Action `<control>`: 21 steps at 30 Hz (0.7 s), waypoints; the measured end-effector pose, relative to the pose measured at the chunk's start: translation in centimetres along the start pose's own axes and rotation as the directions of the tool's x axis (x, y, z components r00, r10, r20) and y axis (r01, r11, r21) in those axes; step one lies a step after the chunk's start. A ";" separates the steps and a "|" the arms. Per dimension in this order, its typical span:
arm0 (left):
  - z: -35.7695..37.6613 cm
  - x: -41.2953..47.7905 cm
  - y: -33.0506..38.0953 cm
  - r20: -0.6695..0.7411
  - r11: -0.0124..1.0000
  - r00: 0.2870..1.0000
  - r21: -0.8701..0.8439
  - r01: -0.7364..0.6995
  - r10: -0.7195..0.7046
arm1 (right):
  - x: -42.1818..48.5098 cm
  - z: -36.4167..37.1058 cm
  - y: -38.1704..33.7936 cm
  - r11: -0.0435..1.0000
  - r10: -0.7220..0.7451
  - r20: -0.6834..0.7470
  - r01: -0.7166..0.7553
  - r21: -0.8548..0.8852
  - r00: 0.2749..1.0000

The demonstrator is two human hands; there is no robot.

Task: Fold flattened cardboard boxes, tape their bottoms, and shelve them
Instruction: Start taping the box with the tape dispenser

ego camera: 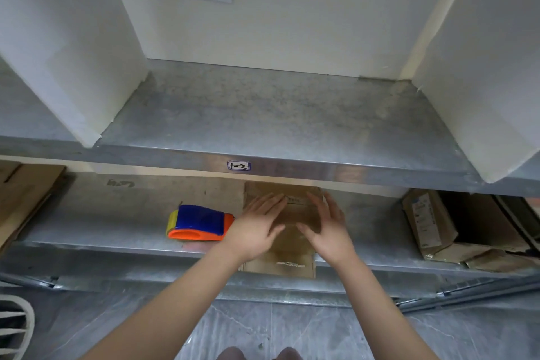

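A flattened brown cardboard box (287, 248) lies on the lower metal shelf (117, 231), its near flap hanging over the shelf's front edge. My left hand (257, 225) and my right hand (327, 228) lie on top of it with straight, spread fingers, left hand on its left part, right hand on its right part. A blue, orange and yellow tape dispenser (200, 223) sits on the same shelf just left of my left hand. Above is the upper metal shelf (263, 114), bare, with a "1-3" label (239, 166) on its front lip.
White dividers (73, 47) (482, 67) bound the upper compartment on both sides. Flat cardboard sheets (23, 193) lie at the lower shelf's far left, crumpled labelled boxes (432, 222) at its right. A white slatted object (14, 324) is at bottom left, above a grey floor.
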State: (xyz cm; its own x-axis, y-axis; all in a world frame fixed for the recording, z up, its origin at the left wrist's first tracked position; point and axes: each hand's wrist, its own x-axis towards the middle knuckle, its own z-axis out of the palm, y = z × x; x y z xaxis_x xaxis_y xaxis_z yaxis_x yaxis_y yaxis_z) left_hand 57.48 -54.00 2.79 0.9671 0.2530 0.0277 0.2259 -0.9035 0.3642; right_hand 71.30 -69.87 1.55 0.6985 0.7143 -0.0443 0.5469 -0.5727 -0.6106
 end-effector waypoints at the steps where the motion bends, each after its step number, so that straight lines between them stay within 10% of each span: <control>1: 0.4 0.2 0.1 0.005 1.000 1.000 0.022 0.008 -0.008 | 0.1 0.0 -0.2 0.997 -0.034 0.023 0.035 -0.071 0.999; 10: 0.5 0.5 -1.0 -0.061 0.998 0.997 0.014 0.055 -0.054 | 0.7 0.5 -0.9 0.982 -0.024 0.136 0.049 -0.184 0.990; 21: 1.5 -1.9 -1.5 -0.187 0.815 0.876 -0.490 0.309 -0.444 | -0.1 0.4 0.0 0.973 0.061 -0.036 -0.051 0.223 0.998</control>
State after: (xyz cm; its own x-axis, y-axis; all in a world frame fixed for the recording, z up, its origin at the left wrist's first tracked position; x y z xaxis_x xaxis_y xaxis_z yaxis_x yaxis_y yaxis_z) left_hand 55.46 -53.64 0.75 0.7251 0.6878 0.0361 0.4254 -0.4884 0.7619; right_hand 71.06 -69.74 1.21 0.7465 0.6633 -0.0528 0.3936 -0.5042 -0.7687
